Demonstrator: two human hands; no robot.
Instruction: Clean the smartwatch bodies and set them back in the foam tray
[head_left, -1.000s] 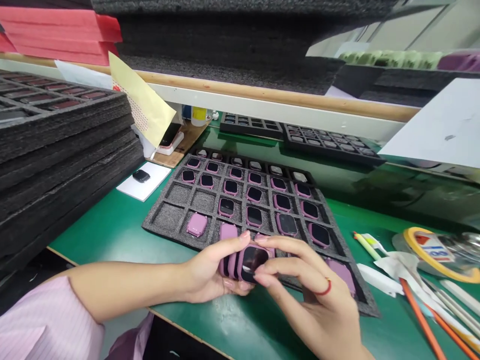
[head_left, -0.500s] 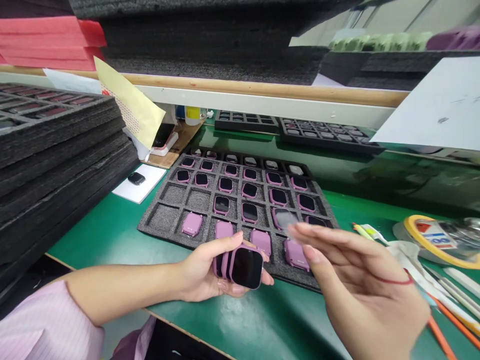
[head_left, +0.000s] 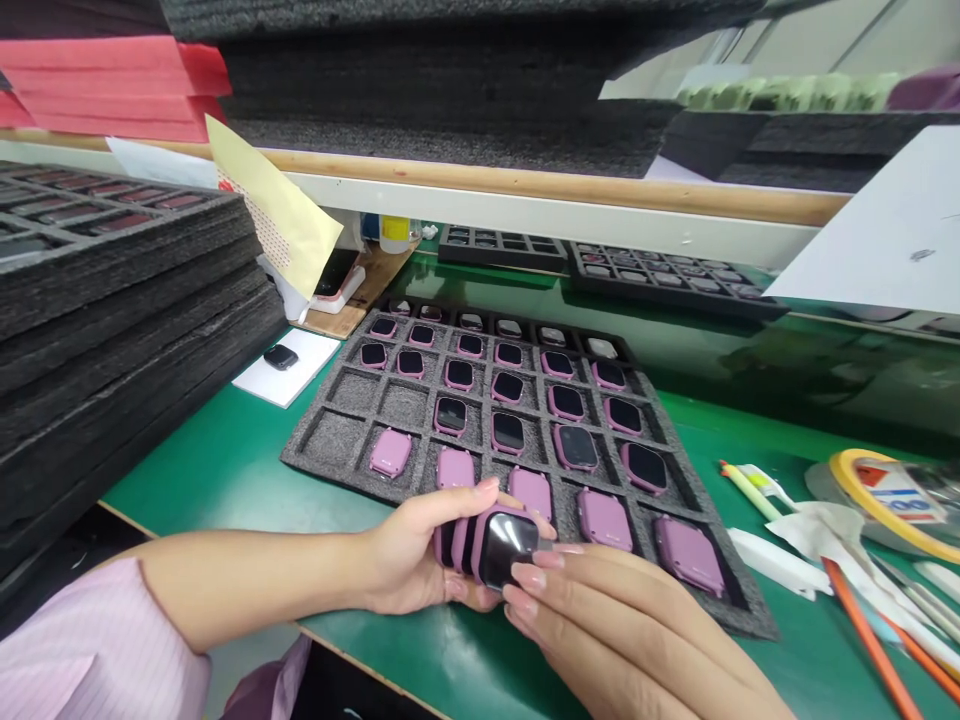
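- Now the left hand (head_left: 409, 565) grips a small stack of pink watches (head_left: 480, 540), just in front of the foam tray (head_left: 337, 440).
- The right hand (head_left: 600, 620) has flat, loose fingers touching the front watch.
- A push might knock watches loose, and they could drop.

Left arm (head_left: 247, 590): pale pink striped sleeve (head_left: 90, 650), pushed up past the forearm. Both hands bare.

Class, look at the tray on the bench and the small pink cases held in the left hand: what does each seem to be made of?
The tray: dark grey foam, by its matte, grainy, porous surface and soft-edged compartments. The pink cases in the left hand: probably moulded plastic, smooth and evenly coloured with rounded corners. The front one's dark screen, touched by the right hand, looks like glass or glossy plastic, since it reflects light.
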